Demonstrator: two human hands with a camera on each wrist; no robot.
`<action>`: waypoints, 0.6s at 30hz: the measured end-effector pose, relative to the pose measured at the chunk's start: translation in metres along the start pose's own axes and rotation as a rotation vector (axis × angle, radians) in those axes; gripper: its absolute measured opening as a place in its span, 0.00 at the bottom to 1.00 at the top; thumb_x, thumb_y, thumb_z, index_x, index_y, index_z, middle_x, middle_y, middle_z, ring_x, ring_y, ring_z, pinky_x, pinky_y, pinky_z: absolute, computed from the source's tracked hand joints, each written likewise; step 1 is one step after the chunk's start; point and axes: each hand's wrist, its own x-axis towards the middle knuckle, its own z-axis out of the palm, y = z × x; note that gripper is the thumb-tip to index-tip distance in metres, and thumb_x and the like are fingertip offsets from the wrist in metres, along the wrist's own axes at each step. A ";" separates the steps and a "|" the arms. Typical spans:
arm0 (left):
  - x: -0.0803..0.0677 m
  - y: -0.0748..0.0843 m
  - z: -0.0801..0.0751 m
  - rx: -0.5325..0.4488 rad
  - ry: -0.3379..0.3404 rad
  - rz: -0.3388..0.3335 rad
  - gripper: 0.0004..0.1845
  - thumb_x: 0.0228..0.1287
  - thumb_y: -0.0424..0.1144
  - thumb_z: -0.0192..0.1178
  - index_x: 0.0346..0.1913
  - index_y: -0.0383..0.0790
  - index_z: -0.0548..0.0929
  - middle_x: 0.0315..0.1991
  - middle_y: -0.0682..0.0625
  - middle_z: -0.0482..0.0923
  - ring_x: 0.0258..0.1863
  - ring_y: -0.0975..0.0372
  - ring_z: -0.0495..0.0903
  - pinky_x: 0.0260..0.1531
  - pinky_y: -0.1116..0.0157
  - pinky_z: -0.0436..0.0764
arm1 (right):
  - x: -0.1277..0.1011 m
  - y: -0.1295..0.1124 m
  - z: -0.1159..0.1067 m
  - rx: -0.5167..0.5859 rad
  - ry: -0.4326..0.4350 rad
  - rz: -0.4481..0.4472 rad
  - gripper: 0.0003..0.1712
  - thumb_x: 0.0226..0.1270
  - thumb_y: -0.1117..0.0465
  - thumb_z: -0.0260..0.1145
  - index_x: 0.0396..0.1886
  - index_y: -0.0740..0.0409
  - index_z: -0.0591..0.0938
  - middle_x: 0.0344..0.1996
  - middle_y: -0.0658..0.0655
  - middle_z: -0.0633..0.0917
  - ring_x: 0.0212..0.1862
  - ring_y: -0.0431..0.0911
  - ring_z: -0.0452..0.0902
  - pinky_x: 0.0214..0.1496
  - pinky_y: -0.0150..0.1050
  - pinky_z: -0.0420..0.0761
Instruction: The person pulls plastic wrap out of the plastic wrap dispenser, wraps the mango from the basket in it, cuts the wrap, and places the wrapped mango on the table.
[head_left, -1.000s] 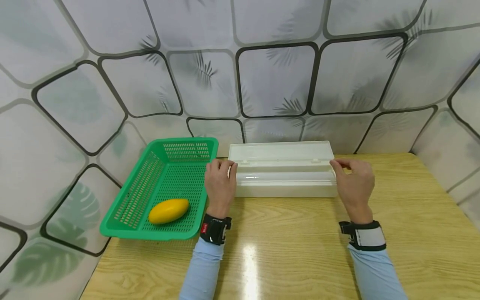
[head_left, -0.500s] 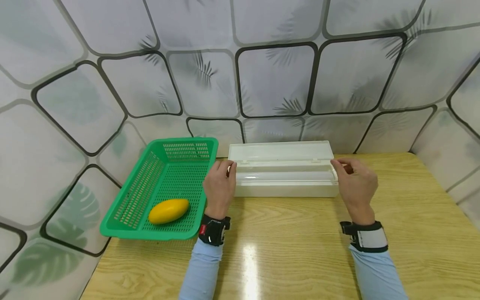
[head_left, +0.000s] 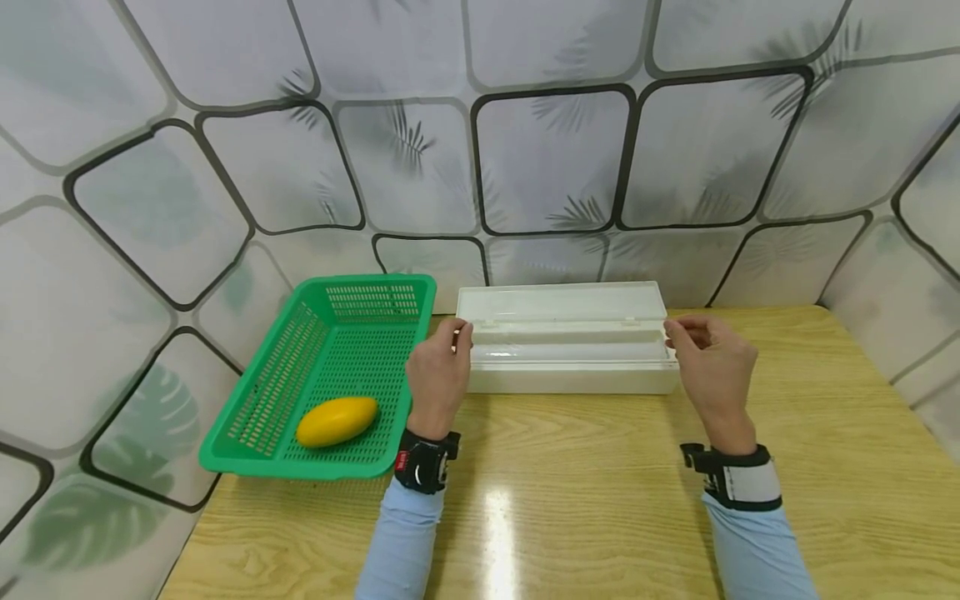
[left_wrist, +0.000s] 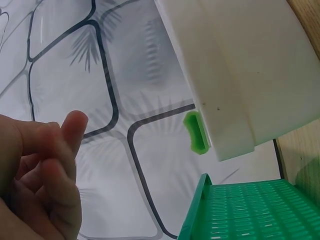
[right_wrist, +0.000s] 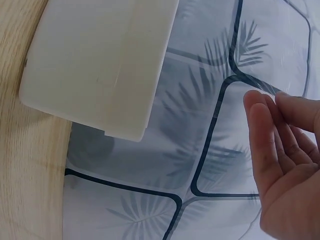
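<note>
A long white cling film dispenser (head_left: 573,382) lies on the table with its lid (head_left: 558,302) raised. Inside it shows the shiny roll of film (head_left: 566,351). My left hand (head_left: 438,375) is at the dispenser's left end, thumb and forefinger pinching the edge of the clear film. At the right end my right hand (head_left: 712,367) pinches the other corner. In the left wrist view my left hand (left_wrist: 42,175) has curled fingers, apart from the box end; the film is barely visible. My right hand (right_wrist: 287,160) pinches likewise in the right wrist view.
A green plastic basket (head_left: 258,392) stands left of the dispenser, close to my left forearm. One smooth yellow mango (head_left: 337,422) lies in it. Behind the wooden table (head_left: 585,500) rises a patterned wall (head_left: 551,167). A small bright green piece (left_wrist: 196,132) shows beside the box end.
Both hands have shifted slightly outward, the right a little more to the right, and the clear film between them has lifted a little. The dispenser, basket and mango stay in place.
</note>
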 end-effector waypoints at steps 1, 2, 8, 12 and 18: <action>0.000 0.000 0.000 -0.006 0.003 0.004 0.09 0.73 0.40 0.59 0.41 0.37 0.84 0.24 0.48 0.84 0.13 0.58 0.74 0.11 0.65 0.66 | 0.000 0.000 0.000 -0.002 0.003 -0.002 0.08 0.62 0.69 0.72 0.34 0.74 0.85 0.25 0.68 0.86 0.26 0.16 0.73 0.27 0.15 0.70; 0.001 0.000 -0.001 -0.015 0.005 0.009 0.09 0.72 0.40 0.59 0.41 0.37 0.84 0.25 0.47 0.84 0.15 0.58 0.76 0.12 0.64 0.68 | 0.001 0.000 0.000 0.000 0.007 0.000 0.08 0.62 0.69 0.72 0.34 0.74 0.85 0.25 0.68 0.86 0.26 0.16 0.73 0.27 0.15 0.70; 0.002 0.000 -0.002 -0.050 0.012 0.033 0.07 0.72 0.38 0.60 0.40 0.36 0.84 0.27 0.45 0.83 0.21 0.57 0.80 0.19 0.62 0.75 | 0.002 -0.003 -0.002 0.006 0.018 0.004 0.08 0.61 0.70 0.72 0.34 0.74 0.85 0.26 0.69 0.87 0.26 0.16 0.73 0.30 0.14 0.71; 0.002 0.000 -0.004 -0.054 0.024 0.043 0.07 0.71 0.37 0.60 0.40 0.36 0.84 0.27 0.45 0.83 0.21 0.57 0.78 0.20 0.61 0.75 | 0.002 -0.006 -0.002 0.007 0.005 -0.018 0.07 0.63 0.72 0.70 0.35 0.75 0.84 0.28 0.70 0.87 0.29 0.16 0.74 0.33 0.13 0.72; 0.003 0.002 -0.007 -0.059 0.034 0.048 0.07 0.71 0.37 0.61 0.39 0.36 0.85 0.26 0.46 0.82 0.21 0.57 0.77 0.21 0.61 0.75 | 0.001 -0.007 -0.003 -0.003 0.007 -0.030 0.06 0.64 0.72 0.68 0.36 0.75 0.84 0.29 0.69 0.87 0.30 0.16 0.74 0.34 0.13 0.72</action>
